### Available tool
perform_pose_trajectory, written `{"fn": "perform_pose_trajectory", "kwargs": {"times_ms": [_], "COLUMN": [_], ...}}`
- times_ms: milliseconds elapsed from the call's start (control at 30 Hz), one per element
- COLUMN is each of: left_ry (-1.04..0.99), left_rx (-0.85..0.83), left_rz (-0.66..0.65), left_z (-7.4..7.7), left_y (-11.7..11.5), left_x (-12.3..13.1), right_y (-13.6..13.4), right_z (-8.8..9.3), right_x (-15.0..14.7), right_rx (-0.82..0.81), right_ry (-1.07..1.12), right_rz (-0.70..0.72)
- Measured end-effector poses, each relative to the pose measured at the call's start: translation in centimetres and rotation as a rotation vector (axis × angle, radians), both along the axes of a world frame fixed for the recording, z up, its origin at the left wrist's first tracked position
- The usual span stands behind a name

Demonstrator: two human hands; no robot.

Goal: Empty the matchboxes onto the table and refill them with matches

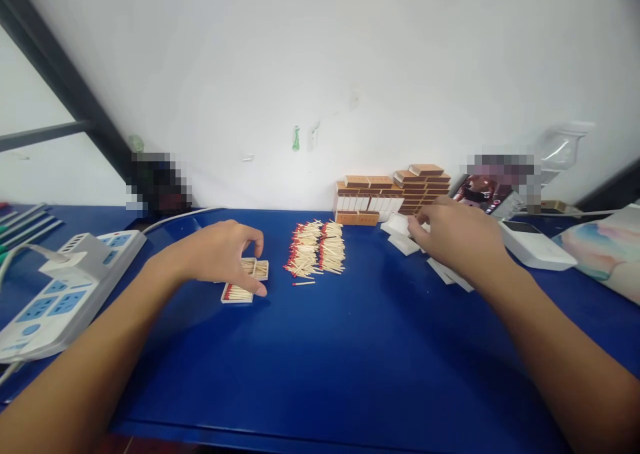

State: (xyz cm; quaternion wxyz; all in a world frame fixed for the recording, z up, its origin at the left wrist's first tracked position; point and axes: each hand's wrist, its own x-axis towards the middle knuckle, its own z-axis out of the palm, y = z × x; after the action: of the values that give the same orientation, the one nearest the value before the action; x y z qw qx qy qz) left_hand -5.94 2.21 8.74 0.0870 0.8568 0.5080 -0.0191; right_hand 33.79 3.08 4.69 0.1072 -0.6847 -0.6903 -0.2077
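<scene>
My left hand hovers with thumb and fingers apart over small matchbox trays filled with matches. The front tray shows red match heads; part of the trays behind lies hidden under the hand. At the right, my right hand reaches into a loose group of white inner trays, its fingers closed at the edge of one white matchbox tray. Between the hands lies a pile of loose red-tipped matches in two rows. One single match rests in front of it.
Stacked brown matchboxes stand against the wall, right of centre. A white power strip with a plugged-in charger runs along the left. On the right are a phone, a clear plastic bottle and a white device. The table is blue.
</scene>
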Motion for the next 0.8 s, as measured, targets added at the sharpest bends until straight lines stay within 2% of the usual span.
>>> {"fn": "perform_pose_trajectory", "kwargs": {"times_ms": [167,333,500,633,800], "left_ry": [0.044,0.102,0.067,0.063,0.08], "left_rx": [0.059,0.036,0.025,-0.002,-0.033], "left_rz": [-0.013,-0.04,-0.014,0.071,0.079], "left_z": [-0.9,-1.5,-0.2,0.9,0.5], "left_y": [0.4,0.6,0.3,0.3,0.4], "left_x": [-0.1,-0.1,-0.5,-1.0,-0.9], "right_y": [-0.5,-0.9,-1.1,-1.3,-1.7], "right_z": [0.9,0.6,0.0,-0.5,-0.7], "right_x": [-0.2,-1.2,-2.0,-2.4,-3.2], "right_rx": [-0.137,-0.113,-0.044,-0.048,-0.051], "right_ry": [0.044,0.051,0.064,0.074,0.082], "right_rz": [-0.14,-0.112,-0.058,-0.039,-0.013]}}
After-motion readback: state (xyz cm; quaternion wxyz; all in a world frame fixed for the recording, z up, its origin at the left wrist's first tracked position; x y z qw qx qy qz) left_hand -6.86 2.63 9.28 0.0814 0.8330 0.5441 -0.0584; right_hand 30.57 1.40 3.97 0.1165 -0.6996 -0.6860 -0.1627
